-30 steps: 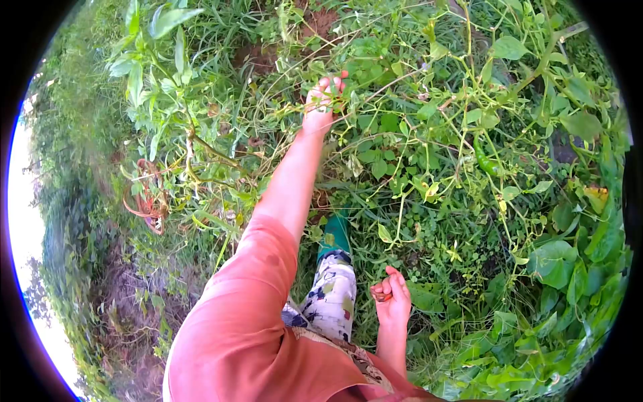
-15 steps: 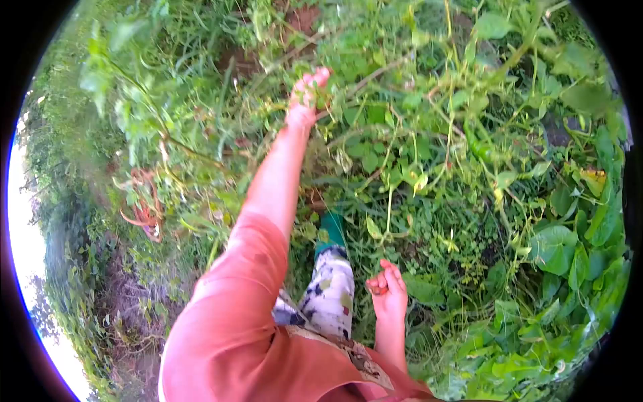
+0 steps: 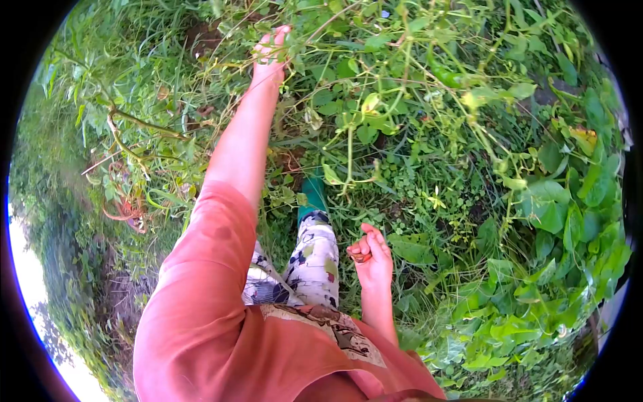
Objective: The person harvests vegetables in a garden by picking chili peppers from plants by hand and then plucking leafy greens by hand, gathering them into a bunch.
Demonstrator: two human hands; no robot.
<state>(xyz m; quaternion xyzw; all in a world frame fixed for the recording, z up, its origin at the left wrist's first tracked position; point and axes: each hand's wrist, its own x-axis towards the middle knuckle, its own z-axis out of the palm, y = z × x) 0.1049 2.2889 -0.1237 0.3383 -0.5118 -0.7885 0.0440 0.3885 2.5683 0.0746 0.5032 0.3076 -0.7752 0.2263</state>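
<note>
My left hand point(image 3: 271, 50) reaches far forward into tangled green stems and leaves point(image 3: 315, 50). Its fingers look bent together, partly covered by foliage, and what they grip is hidden. Closer to my body, my right hand point(image 3: 372, 254) is held palm up over the weeds with fingers curled in. A small reddish-brown thing point(image 3: 362, 257) shows at those fingers, too small to name. Between the hands, pale plant stems point(image 3: 349, 151) bear a few yellowish-green leaves. A green pod-like shape point(image 3: 442, 74) hangs among stems to the right of my left hand.
Below me are patterned trousers point(image 3: 315, 258) and a green boot point(image 3: 313, 193) in the grass. Broad-leaved plants point(image 3: 546, 204) grow along the right. A dry brown tangle point(image 3: 127, 208) lies at left, near a bent woody stem point(image 3: 144, 124). Bare soil point(image 3: 204, 37) shows at the top.
The view has shifted, so most things appear higher and further left. My left hand has moved slightly left relative to my boot. My right hand stays curled near my body.
</note>
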